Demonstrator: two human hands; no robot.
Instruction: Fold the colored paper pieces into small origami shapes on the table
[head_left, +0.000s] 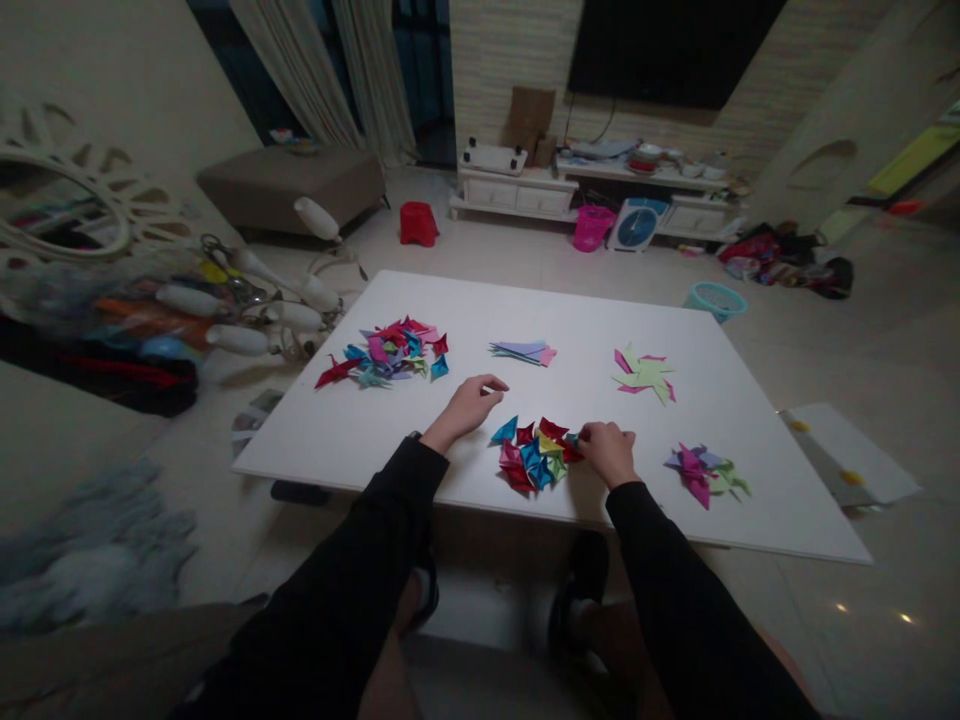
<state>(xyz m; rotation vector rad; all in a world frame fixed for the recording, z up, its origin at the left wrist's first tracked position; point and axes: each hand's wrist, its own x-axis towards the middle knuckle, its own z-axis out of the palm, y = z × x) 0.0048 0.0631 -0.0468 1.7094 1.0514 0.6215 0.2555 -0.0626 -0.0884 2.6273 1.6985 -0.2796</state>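
Observation:
A joined cluster of folded paper pieces [534, 456] in red, blue, yellow and green lies near the front edge of the white table [465, 300]. My right hand [609, 452] pinches the cluster's right edge with closed fingers. My left hand [471, 402] hovers just left of and above the cluster, fingers loosely curled, holding nothing that I can see. Both arms wear black sleeves.
A loose pile of coloured folded pieces [390, 354] lies at the table's left. A small flat stack [523, 351] sits mid-table, a green and pink star [645, 374] to the right, another cluster [702, 472] near the right front. Floor clutter surrounds the table.

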